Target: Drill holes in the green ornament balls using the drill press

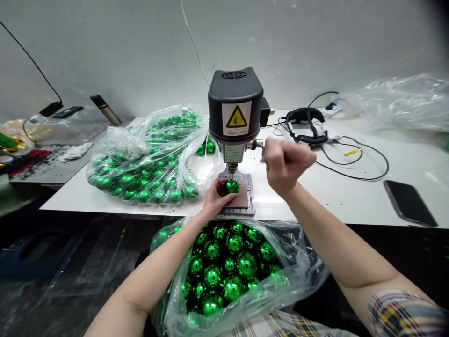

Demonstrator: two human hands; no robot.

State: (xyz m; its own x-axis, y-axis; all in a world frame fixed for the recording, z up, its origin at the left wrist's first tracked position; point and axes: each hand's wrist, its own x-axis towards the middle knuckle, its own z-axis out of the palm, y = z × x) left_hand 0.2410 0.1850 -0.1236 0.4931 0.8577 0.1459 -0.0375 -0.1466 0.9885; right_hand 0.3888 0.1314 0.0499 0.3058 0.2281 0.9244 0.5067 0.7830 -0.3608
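Observation:
Under the chuck of a small black bench drill press (235, 105) sits a shiny green ball (232, 186), apparently a bauble. My left hand (218, 197) is closed around the ball's left side, holding it on a brown pad (240, 201) that lies on the grey slotted base (250, 187). The drill bit reaches down to the top of the ball. My right hand (288, 164) is a fist beside the drill head, around the press's lever, whose metal hub (258, 143) shows while the grip itself is hidden. In front of the table, an open plastic bag holds several green balls (234, 288).
A clear bag (140, 175) full of green balls lies left of the press. To the right are a black headset (307, 126) with cables and a phone (409, 202). Plastic wrap (410, 100) lies at the back right; a white glove (75, 152) is on the left table.

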